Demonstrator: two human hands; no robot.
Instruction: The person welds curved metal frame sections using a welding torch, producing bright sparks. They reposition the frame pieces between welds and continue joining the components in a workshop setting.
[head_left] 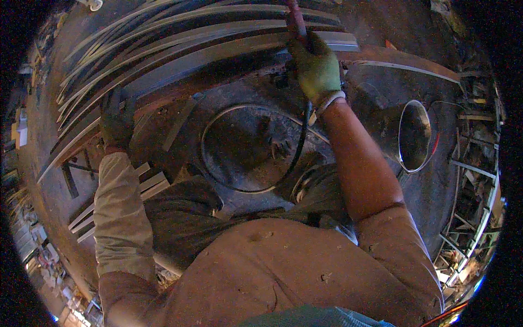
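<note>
My right hand (318,68), in a yellow-green work glove with a white cuff, is closed around a reddish, rod-shaped tool handle (295,22) that points away from me. What kind of tool it is I cannot make out. A black cable (303,141) hangs below this hand and curves into a loop on the floor. My left hand (117,117), in a dark glove, rests at the near edge of the long metal bars (190,62), its fingers bent over one. Shadow hides its fingertips. The bars lie side by side on a rusty beam (234,82).
A round metal bucket (415,136) sits on the floor at the right. Short metal pieces (152,185) lie by my left forearm. A metal frame rack (471,169) with scrap lines the right edge, and a rusty strip (403,61) extends right from the beam.
</note>
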